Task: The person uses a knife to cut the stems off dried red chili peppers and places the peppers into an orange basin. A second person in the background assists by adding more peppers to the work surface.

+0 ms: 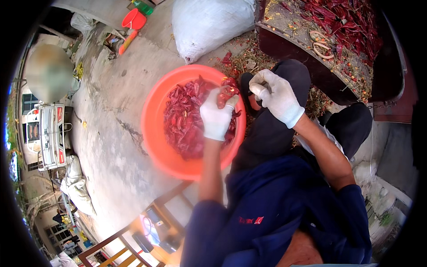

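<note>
My left hand (216, 116), in a white knit glove, grips several dried red chili peppers (228, 94) over the right side of an orange-red plastic tub (151, 116). Many dried red chilies (181, 123) lie inside the tub. To the right of the tub, above my dark-trousered knee, is my right hand (277, 96), also gloved. Its thumb and fingers are curled together, and I see nothing between them. Both gloves have stained fingertips.
At upper right stands a dark red bin (287, 46) bearing chilies, stems and seeds. Plant scraps (260, 60) litter the floor beside it. A stuffed white sack (213, 26) rests beyond the tub. A wooden chair (110, 245) with electronic devices is at lower left.
</note>
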### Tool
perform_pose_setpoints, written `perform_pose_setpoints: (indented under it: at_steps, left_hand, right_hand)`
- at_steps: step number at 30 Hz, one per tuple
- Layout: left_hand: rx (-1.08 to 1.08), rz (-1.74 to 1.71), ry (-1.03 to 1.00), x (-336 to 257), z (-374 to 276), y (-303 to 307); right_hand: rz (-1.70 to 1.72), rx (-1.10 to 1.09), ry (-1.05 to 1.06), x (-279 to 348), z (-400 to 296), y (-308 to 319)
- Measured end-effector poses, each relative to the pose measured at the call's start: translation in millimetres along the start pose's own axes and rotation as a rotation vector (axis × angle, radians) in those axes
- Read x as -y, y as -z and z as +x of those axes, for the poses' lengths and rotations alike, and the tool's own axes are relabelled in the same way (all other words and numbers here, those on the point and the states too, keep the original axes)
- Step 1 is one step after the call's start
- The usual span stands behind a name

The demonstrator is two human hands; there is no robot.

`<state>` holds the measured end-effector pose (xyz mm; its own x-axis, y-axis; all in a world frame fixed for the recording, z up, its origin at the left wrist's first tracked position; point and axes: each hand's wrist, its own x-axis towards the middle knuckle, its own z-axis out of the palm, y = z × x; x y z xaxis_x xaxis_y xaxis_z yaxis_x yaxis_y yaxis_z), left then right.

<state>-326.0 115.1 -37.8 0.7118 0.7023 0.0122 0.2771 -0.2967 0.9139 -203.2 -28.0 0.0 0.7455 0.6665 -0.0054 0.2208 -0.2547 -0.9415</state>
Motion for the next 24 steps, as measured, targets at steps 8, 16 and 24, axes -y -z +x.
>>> perform_pose_setpoints:
  at_steps: [8, 16, 24]
  left_hand:
    - [-0.271, 0.049, 0.342, 125, -7, 82]
    - [-0.163, -0.157, 0.196, 84, -22, 74]
    - [0.008, -0.036, -0.003, 27, -31, 41]
  right_hand:
    - [0.016, 0.177, -0.143, -1, -7, -1]
    - [0.135, 0.410, -0.144, 0, -6, -37]
    - [0.424, 0.500, -0.234, 6, -6, -80]
